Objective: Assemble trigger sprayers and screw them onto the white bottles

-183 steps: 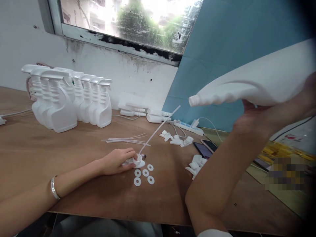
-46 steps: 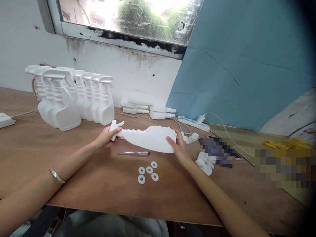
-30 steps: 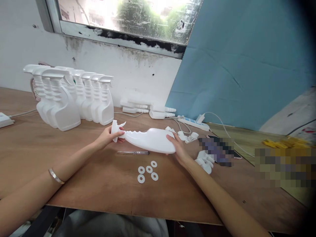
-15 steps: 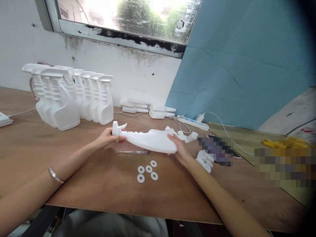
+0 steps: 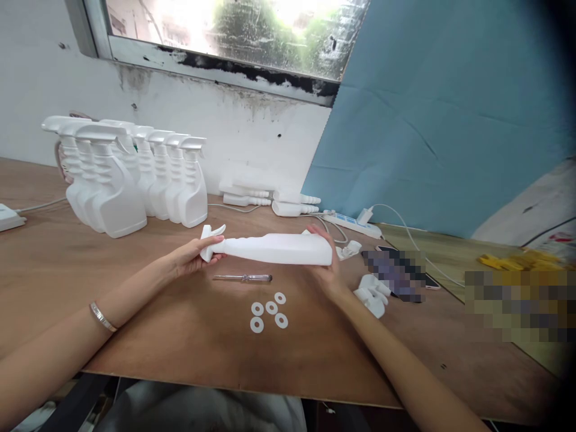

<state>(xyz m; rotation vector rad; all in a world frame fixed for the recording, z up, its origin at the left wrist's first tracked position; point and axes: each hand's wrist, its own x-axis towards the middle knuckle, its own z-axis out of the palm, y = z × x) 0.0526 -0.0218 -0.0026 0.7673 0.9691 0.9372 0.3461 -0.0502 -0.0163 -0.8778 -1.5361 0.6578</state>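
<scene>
A white spray bottle (image 5: pixel 279 249) lies sideways in the air above the table, its narrow edge toward me. My left hand (image 5: pixel 193 253) is closed round the trigger sprayer (image 5: pixel 207 241) at the bottle's neck, thumb on top. At the other end, my right hand (image 5: pixel 329 264) grips the base, fingers behind it. Below the bottle a clear-handled screwdriver (image 5: pixel 245 278) rests on the tabletop. Nearer to me lie several flat white ring washers (image 5: pixel 271 308).
Finished-looking white spray bottles (image 5: pixel 119 198) stand in rows at the back left. Several bottles without sprayers (image 5: pixel 292 207) lie by the wall. White sprayer parts (image 5: pixel 372 294) sit right of my right hand, near phones (image 5: pixel 409 270) and a power strip (image 5: pixel 353 223).
The bottle has turned about its long axis, from its broad side to its narrow edge. My right hand has shifted slightly right round the base; the left has moved slightly left with the sprayer.
</scene>
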